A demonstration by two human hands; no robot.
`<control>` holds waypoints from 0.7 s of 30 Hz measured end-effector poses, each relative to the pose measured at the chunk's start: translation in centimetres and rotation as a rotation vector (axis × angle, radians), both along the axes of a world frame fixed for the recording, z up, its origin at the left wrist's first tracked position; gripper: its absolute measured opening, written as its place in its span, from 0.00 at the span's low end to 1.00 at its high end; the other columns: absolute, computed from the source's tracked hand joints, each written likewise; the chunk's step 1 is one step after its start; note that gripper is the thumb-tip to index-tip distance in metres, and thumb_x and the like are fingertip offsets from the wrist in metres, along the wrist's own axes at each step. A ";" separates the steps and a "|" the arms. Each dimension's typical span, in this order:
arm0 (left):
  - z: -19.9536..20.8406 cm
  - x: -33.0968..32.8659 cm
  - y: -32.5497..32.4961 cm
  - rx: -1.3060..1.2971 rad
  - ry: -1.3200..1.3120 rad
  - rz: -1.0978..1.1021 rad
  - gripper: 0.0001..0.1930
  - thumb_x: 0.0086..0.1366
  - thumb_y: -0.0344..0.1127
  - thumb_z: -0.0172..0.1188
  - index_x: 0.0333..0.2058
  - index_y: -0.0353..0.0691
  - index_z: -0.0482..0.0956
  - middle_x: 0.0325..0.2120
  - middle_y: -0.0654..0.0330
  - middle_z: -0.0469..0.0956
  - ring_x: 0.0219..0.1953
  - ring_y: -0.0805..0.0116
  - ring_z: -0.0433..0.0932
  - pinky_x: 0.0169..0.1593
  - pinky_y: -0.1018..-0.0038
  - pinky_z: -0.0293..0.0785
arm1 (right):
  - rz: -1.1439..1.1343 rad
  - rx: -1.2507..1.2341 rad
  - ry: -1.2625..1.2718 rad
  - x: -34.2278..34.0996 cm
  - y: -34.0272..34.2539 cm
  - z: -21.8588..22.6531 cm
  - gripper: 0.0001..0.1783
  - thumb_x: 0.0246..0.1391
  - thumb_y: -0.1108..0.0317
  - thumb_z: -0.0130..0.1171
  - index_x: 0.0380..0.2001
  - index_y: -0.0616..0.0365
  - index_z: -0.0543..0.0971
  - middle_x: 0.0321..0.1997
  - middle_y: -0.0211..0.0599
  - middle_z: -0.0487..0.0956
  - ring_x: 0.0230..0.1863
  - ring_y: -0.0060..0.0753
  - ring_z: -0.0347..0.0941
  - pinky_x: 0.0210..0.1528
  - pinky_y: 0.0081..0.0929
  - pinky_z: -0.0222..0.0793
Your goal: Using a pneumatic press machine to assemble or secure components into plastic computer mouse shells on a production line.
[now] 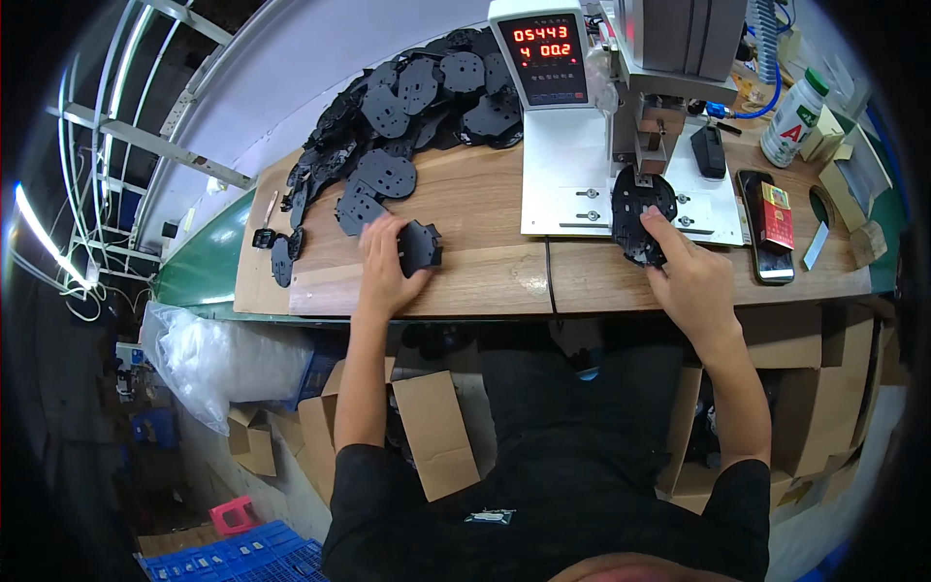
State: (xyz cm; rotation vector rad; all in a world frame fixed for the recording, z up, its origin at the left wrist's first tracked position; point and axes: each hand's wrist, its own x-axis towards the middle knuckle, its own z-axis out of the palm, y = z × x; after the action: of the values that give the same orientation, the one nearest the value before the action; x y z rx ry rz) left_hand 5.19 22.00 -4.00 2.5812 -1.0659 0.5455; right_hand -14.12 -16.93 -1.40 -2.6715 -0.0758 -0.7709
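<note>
On the wooden worktop, my left hand (386, 257) curls its fingers and thumb around the near-left edge of a black plastic part (421, 246). My right hand (696, 289) grips the near end of another black plastic part (630, 213), forefinger on top and thumb at its side. This part lies on the white base plate (562, 199) of a bench press, its far end directly below the press head (652, 145). Just beyond my left hand lie loose, flat black plastic parts (386, 175), at the front of a large pile (417, 87).
A digital display box (543, 60) with red digits stands left of the press. To the right are a phone (771, 267), a small red box (776, 218) and a white bottle with a green cap (795, 121). Cardboard boxes (436, 432) sit below the worktop's front edge.
</note>
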 end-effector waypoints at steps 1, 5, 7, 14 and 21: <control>-0.5 -0.6 -0.5 -0.108 0.077 -0.021 0.42 0.46 0.42 0.74 0.59 0.35 0.67 0.51 0.47 0.71 0.59 0.45 0.69 0.65 0.54 0.61 | 0.006 -0.006 0.000 0.0 0.0 0.1 0.30 0.42 0.74 0.68 0.53 0.55 0.76 0.58 0.37 0.81 0.36 0.40 0.84 0.35 0.31 0.79; 0.3 -1.9 -5.4 -0.408 0.137 -0.181 0.44 0.54 0.57 0.69 0.61 0.32 0.66 0.46 0.46 0.72 0.51 0.49 0.72 0.57 0.62 0.67 | -0.020 -0.041 0.061 -0.3 -0.1 0.5 0.30 0.42 0.72 0.68 0.54 0.55 0.76 0.58 0.37 0.80 0.36 0.39 0.84 0.35 0.31 0.79; -0.1 -1.6 -6.8 -0.499 0.227 -0.199 0.44 0.55 0.60 0.66 0.61 0.32 0.66 0.45 0.47 0.72 0.49 0.50 0.73 0.56 0.63 0.68 | -0.020 -0.037 0.052 -0.2 0.0 0.5 0.31 0.43 0.71 0.69 0.54 0.55 0.76 0.58 0.37 0.80 0.36 0.39 0.84 0.35 0.31 0.79; -0.3 -2.0 -8.6 -0.834 0.590 -0.157 0.13 0.61 0.21 0.66 0.41 0.38 0.72 0.35 0.65 0.73 0.38 0.77 0.73 0.45 0.79 0.72 | -0.030 -0.022 0.018 0.0 0.1 -0.5 0.29 0.43 0.68 0.70 0.53 0.54 0.77 0.58 0.34 0.81 0.32 0.34 0.84 0.32 0.29 0.77; 0.1 -5.4 -6.1 -0.773 0.538 -0.091 0.10 0.64 0.22 0.64 0.44 0.32 0.76 0.35 0.60 0.80 0.35 0.75 0.79 0.40 0.79 0.75 | -0.021 -0.016 0.047 -0.4 0.0 -0.2 0.31 0.40 0.70 0.71 0.53 0.53 0.77 0.58 0.36 0.81 0.33 0.37 0.83 0.33 0.29 0.78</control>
State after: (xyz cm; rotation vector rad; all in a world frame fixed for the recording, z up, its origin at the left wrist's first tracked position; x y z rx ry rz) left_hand -0.23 15.90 -3.85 1.8230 -0.6110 0.1587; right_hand -14.48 -16.90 -1.62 -2.7084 -0.0423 -0.7160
